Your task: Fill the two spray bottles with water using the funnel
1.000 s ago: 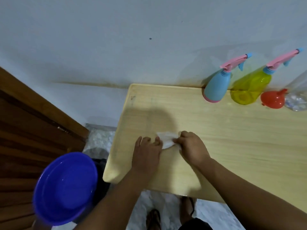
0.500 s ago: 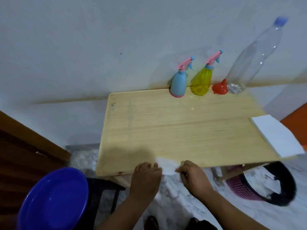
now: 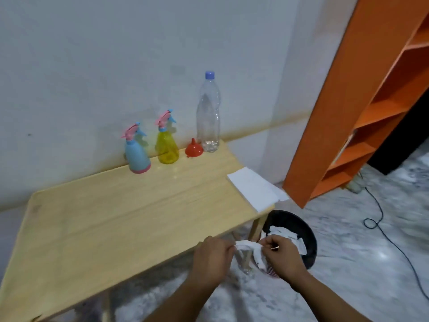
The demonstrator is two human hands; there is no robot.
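A blue spray bottle [image 3: 137, 157] and a yellow spray bottle [image 3: 167, 146], both with pink trigger heads, stand at the table's far edge by the wall. To their right a red funnel [image 3: 193, 149] sits upside down, then a tall clear water bottle [image 3: 208, 119] with a blue cap, nearly empty. Off the table's near right corner, my left hand [image 3: 212, 259] and my right hand [image 3: 282, 256] both pinch a crumpled white tissue [image 3: 247, 244], stretched between them above a black bin [image 3: 301, 231].
The wooden table [image 3: 111, 217] fills the left. A stack of white tissues [image 3: 254, 190] overhangs its right edge. The bin holds used tissues. An orange shelf unit [image 3: 362, 108] stands at the right, and a black cable [image 3: 380, 219] runs over the marble floor.
My view has swung right and the blue basin has left the frame. Both hands carried the tissue off the tabletop, past its near edge, to above the bin.
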